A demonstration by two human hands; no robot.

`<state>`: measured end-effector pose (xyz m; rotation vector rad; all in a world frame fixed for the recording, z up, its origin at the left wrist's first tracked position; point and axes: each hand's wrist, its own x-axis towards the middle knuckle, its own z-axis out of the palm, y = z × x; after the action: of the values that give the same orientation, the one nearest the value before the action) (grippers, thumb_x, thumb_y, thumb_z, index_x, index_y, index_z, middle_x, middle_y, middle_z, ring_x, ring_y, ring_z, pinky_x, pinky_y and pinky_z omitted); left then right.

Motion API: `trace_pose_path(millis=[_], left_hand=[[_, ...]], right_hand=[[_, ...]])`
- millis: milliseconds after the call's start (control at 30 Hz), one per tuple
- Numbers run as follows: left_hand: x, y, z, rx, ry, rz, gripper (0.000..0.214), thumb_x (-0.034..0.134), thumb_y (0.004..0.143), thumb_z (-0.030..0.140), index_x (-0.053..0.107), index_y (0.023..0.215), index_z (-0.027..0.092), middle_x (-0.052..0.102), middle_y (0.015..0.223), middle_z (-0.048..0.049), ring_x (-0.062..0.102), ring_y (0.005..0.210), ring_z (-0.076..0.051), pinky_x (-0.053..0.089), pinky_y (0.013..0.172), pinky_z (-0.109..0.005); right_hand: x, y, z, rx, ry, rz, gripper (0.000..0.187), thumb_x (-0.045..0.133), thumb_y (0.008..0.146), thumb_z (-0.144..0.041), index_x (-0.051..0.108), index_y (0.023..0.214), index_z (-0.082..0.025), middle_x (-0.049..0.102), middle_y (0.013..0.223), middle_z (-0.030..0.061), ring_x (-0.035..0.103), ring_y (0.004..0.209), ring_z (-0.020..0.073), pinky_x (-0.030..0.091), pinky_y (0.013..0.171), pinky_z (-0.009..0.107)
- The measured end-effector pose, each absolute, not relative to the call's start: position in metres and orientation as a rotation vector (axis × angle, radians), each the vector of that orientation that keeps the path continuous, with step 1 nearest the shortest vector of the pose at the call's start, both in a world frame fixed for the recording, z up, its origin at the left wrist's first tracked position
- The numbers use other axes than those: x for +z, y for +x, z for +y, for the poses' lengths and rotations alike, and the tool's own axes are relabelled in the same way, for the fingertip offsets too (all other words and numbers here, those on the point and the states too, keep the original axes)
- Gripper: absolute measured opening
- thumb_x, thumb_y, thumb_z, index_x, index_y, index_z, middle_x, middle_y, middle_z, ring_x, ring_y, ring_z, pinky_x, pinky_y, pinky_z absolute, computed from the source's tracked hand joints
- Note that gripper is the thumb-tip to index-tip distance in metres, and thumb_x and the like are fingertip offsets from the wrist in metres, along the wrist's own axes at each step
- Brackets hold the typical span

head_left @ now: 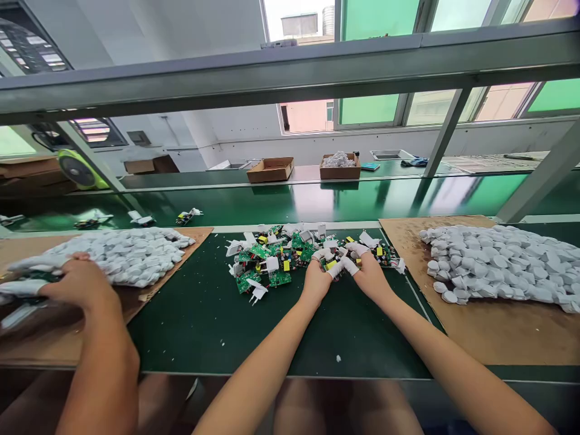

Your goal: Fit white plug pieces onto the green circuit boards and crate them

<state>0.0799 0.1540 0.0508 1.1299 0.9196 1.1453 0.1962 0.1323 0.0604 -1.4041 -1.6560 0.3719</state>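
My left hand [319, 275] and my right hand [366, 269] meet at the right part of a heap of green circuit boards [278, 278]. White finger cots cover several fingertips of both. Between them is a small circuit board [331, 264] with a yellow component, pinched by the fingers of each hand and partly hidden by them. White plug housings [272, 264] are mixed in with the boards, some with wires. More boards lie just beyond and to the right of my right hand.
Piles of white plastic pieces [507, 263] lie on cardboard [475, 332] at right and on the left [131, 254]. A co-worker's hand [81, 281] works at far left. Several board assemblies [188, 216] sit on the green belt [226, 208]. Two boxes [270, 171] stand behind it.
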Motion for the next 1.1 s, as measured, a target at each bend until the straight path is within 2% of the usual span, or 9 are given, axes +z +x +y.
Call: trace_pose_path(millis=[133, 233, 333, 433, 633, 767, 867, 967, 1100], left_hand=[[0.062, 0.082, 0.148, 1.141, 0.782, 0.741, 0.044, 0.064, 0.057, 0.043, 0.049, 0.091, 0.019, 0.056, 0.089, -0.0014, 0.054, 0.075, -0.012, 0.043, 0.053, -0.017], [0.067, 0.082, 0.147, 1.136, 0.707, 0.738, 0.036, 0.064, 0.057, 0.040, 0.051, 0.084, 0.018, 0.057, 0.080, 0.0003, 0.054, 0.072, -0.011, 0.043, 0.055, -0.017], [0.066, 0.078, 0.150, 1.086, 0.702, 0.836, 0.030, 0.065, 0.056, 0.032, 0.053, 0.079, 0.017, 0.056, 0.073, 0.0012, 0.053, 0.061, -0.009, 0.042, 0.051, -0.018], [0.064, 0.074, 0.155, 1.074, 0.708, 0.844, 0.025, 0.064, 0.055, 0.026, 0.057, 0.076, 0.015, 0.058, 0.072, -0.0005, 0.052, 0.058, -0.008, 0.043, 0.051, -0.018], [0.060, 0.071, 0.156, 1.052, 0.939, 0.851, 0.029, 0.061, 0.062, 0.029, 0.062, 0.087, 0.014, 0.062, 0.087, -0.0051, 0.055, 0.072, -0.013, 0.045, 0.061, -0.021], [0.060, 0.073, 0.145, 1.111, 1.194, 0.883, 0.028, 0.053, 0.072, 0.031, 0.062, 0.092, 0.014, 0.061, 0.096, -0.0060, 0.055, 0.088, -0.019, 0.043, 0.079, -0.028], [0.062, 0.076, 0.137, 1.176, 1.281, 0.928, 0.025, 0.050, 0.074, 0.028, 0.062, 0.092, 0.015, 0.060, 0.100, -0.0048, 0.050, 0.100, -0.020, 0.039, 0.089, -0.029], [0.063, 0.077, 0.136, 1.203, 1.312, 0.911, 0.023, 0.054, 0.072, 0.029, 0.063, 0.089, 0.016, 0.060, 0.100, -0.0042, 0.047, 0.105, -0.020, 0.036, 0.092, -0.028], [0.059, 0.079, 0.144, 1.120, 0.987, 0.804, 0.035, 0.063, 0.061, 0.040, 0.064, 0.082, 0.013, 0.063, 0.089, -0.0072, 0.054, 0.094, -0.022, 0.042, 0.084, -0.033]], right_hand=[[0.061, 0.192, 0.127, 0.528, -1.539, -1.764, 0.055, 0.056, 0.068, -0.033, 0.041, 0.117, -0.012, 0.051, 0.110, 0.0130, 0.050, 0.097, 0.0239, 0.040, 0.082, 0.035], [0.062, 0.187, 0.122, 0.405, -1.678, -1.822, 0.062, 0.058, 0.066, -0.034, 0.038, 0.121, -0.013, 0.055, 0.104, 0.0137, 0.054, 0.090, 0.0269, 0.044, 0.073, 0.036], [0.061, 0.185, 0.119, 0.177, -1.755, -1.879, 0.057, 0.053, 0.069, -0.036, 0.041, 0.120, -0.013, 0.059, 0.093, 0.0127, 0.057, 0.080, 0.0272, 0.045, 0.065, 0.035], [0.058, 0.188, 0.119, -0.017, -1.694, -1.893, 0.052, 0.051, 0.069, -0.035, 0.044, 0.117, -0.014, 0.058, 0.096, 0.0119, 0.057, 0.080, 0.0258, 0.045, 0.065, 0.033], [0.055, 0.198, 0.120, -0.268, -1.518, -1.892, 0.049, 0.048, 0.070, -0.036, 0.049, 0.111, -0.011, 0.060, 0.090, 0.0116, 0.057, 0.078, 0.0234, 0.045, 0.065, 0.030], [0.054, 0.200, 0.120, -0.403, -1.473, -1.909, 0.046, 0.047, 0.070, -0.037, 0.054, 0.104, -0.006, 0.060, 0.080, 0.0132, 0.057, 0.070, 0.0234, 0.045, 0.062, 0.030], [0.054, 0.202, 0.121, -0.421, -1.481, -1.932, 0.045, 0.046, 0.072, -0.039, 0.055, 0.103, -0.007, 0.060, 0.080, 0.0135, 0.057, 0.070, 0.0235, 0.045, 0.064, 0.031], [0.054, 0.205, 0.122, -0.454, -1.460, -1.977, 0.045, 0.045, 0.073, -0.039, 0.055, 0.103, -0.008, 0.060, 0.080, 0.0137, 0.056, 0.070, 0.0236, 0.045, 0.065, 0.032], [0.056, 0.208, 0.123, -0.526, -1.375, -2.016, 0.045, 0.045, 0.072, -0.036, 0.054, 0.105, -0.006, 0.059, 0.084, 0.0149, 0.055, 0.076, 0.0251, 0.045, 0.070, 0.035]])
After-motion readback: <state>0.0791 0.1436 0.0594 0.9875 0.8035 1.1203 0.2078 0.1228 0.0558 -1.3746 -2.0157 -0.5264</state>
